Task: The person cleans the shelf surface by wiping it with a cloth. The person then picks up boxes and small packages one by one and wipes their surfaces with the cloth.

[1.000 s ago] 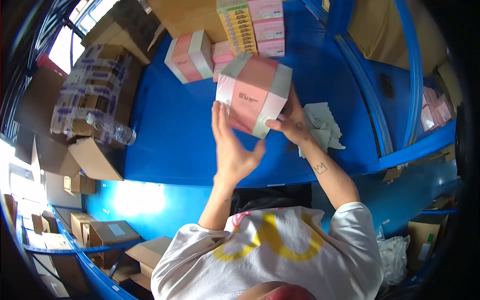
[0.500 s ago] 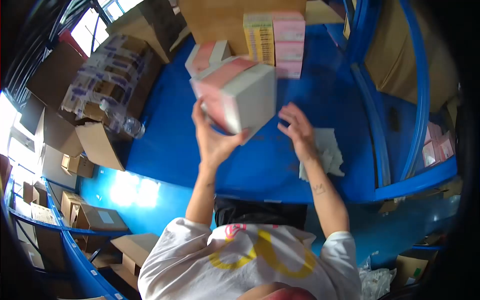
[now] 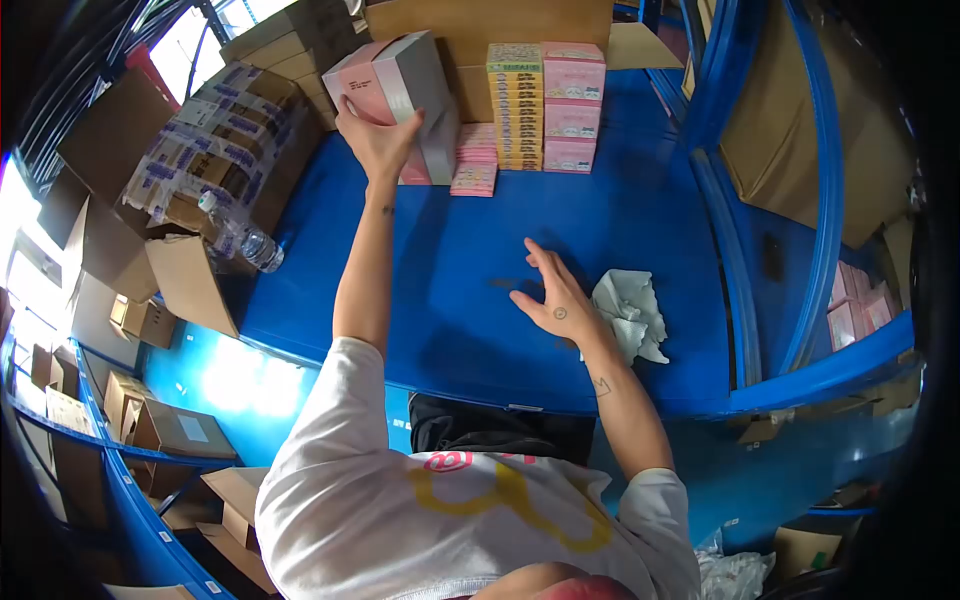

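Note:
My left hand reaches to the back left of the blue table and grips a white-and-pink cardboard box by its near side, thumb to the right and fingers to the left. The box is upright; whether a second box is under or behind it I cannot tell. To its right lie small pink packs in low piles. My right hand hovers over the table or rests lightly on it, fingers apart and holding nothing. Just right of that hand lies a crumpled pale cloth.
A stack of yellow boxes and a stack of pink boxes stand at the back against a cardboard sheet. On the left are a taped carton and a plastic bottle. Blue rack posts rise at the right.
My left hand has carried the box from mid-table to the back left, and the small pink packs now show. My right hand has moved down and left, away from the box.

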{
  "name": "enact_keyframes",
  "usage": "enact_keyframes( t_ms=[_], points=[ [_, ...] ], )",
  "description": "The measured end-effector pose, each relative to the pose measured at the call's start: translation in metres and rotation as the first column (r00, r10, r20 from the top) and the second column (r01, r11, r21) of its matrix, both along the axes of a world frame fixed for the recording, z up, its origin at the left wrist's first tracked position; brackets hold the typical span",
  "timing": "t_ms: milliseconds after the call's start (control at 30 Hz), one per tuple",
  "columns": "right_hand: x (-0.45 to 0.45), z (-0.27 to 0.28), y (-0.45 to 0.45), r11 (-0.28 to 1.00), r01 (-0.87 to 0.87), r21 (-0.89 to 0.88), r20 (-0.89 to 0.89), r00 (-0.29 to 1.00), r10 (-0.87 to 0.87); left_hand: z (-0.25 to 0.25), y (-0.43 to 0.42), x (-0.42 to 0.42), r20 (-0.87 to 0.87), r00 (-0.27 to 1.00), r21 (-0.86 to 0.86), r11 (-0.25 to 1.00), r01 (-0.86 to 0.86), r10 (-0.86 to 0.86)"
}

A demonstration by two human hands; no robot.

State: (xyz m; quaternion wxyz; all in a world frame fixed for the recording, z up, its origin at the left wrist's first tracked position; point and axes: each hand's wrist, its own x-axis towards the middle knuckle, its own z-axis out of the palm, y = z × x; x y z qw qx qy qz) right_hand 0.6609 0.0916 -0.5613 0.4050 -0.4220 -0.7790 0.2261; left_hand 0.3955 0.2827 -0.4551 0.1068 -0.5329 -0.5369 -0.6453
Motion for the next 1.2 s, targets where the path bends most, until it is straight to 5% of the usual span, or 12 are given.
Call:
enact_keyframes(
  t_ms=[433,533,667,1200],
  points=[
    [-0.003,-0.007,0.003,1.000,-0.031,-0.006,-0.015,0.999,0.031,-0.040,0.012,0.007,-0.074,0.997,-0.124,0.992,0.010,-0.019],
    [0.001,-0.003,0.012,1.000,-0.024,-0.008,-0.041,0.999,0.024,-0.052,0.026,0.001,-0.116,0.987,-0.110,0.989,0.095,-0.108],
    [0.001,-0.008,0.012,0.998,-0.026,-0.061,-0.072,0.997,0.022,-0.077,0.035,-0.004,-0.116,0.993,-0.029,1.000,0.006,-0.010],
    [0.002,-0.009,0.018,0.986,-0.025,-0.167,-0.145,0.989,0.000,-0.070,0.040,0.001,0.211,0.946,-0.011,0.967,0.253,-0.245]
  ],
)
